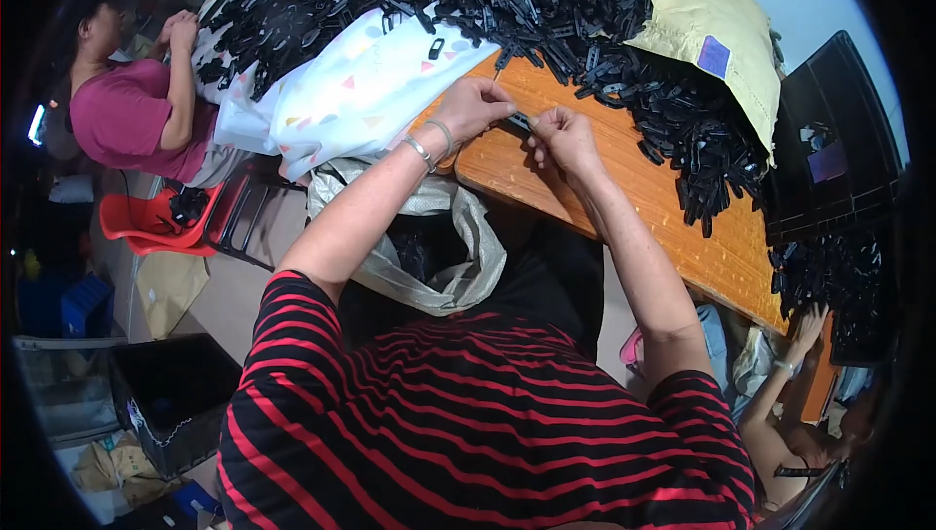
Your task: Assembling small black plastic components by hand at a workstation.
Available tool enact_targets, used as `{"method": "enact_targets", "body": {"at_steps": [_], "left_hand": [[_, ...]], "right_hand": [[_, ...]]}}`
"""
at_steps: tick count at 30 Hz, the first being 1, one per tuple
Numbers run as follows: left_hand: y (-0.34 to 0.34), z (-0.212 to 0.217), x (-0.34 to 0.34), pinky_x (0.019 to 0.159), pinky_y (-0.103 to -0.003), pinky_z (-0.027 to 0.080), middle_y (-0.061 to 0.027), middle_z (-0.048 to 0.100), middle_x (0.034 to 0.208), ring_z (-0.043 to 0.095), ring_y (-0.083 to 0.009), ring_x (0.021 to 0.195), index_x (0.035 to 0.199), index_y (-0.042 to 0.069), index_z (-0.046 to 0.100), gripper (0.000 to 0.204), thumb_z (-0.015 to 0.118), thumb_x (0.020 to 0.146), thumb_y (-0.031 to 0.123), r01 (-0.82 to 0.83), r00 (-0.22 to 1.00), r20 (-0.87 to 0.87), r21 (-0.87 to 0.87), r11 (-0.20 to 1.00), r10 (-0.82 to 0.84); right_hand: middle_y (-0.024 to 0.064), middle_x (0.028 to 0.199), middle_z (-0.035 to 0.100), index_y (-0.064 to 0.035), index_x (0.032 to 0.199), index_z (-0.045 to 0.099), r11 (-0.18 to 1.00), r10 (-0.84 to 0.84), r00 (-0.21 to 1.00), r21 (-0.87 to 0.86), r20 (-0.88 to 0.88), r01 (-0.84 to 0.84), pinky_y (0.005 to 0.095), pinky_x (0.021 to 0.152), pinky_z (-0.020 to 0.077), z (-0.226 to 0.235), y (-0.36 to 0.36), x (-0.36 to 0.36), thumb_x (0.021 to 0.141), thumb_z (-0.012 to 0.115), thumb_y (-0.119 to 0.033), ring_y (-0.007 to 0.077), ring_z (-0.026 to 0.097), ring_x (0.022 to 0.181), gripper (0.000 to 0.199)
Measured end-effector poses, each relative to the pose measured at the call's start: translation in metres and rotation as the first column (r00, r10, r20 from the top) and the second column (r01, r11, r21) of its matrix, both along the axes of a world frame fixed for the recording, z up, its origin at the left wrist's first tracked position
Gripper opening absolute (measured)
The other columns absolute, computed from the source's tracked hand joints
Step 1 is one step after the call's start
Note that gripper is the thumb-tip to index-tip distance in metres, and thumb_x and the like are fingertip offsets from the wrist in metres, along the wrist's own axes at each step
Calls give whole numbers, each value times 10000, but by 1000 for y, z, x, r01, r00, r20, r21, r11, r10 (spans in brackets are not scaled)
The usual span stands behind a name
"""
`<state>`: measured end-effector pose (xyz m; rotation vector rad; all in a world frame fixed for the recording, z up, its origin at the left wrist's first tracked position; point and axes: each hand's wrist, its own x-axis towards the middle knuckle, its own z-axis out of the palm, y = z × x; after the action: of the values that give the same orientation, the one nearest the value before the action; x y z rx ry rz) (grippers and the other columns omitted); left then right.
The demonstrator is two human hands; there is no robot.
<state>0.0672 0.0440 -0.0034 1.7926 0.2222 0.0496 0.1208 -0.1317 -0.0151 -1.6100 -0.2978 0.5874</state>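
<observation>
Where both hands meet, left hand (pixel 475 106), right hand (pixel 563 137), pinching black clip (pixel 520 121)

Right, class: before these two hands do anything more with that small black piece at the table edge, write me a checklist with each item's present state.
1. Left hand on the small black piece: ok, fingertips pinch it.
2. Right hand on it too: ok.
3. Piece over the wooden table: ok.
4. Heap of black parts close by: ok.
5. Open bag below the table edge: ok.
6. Piece fully joined: cannot tell, fingers hide it.
</observation>
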Motion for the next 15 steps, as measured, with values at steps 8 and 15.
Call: {"method": "enact_targets", "body": {"at_steps": [8,15], "left_hand": [[3,-14,1,632,-268,485,-51,657,745,593,-121,678,804,3,662,183,729,768,169,-82,996,66,261,962,67],[2,-11,15,649,-299,485,-69,649,713,595,-145,665,752,26,644,191,720,754,201,-88,996,15,444,892,91]], "right_hand": [[98,587,586,-30,764,472,992,-8,1000,-127,-19,6,289,345,442,9,8,-2,898,607,-131,154,541,400,215],[94,549,583,-41,776,493,960,15,998,-281,66,4,258,326,375,7,14,13,889,626,-141,140,510,365,201]]}}
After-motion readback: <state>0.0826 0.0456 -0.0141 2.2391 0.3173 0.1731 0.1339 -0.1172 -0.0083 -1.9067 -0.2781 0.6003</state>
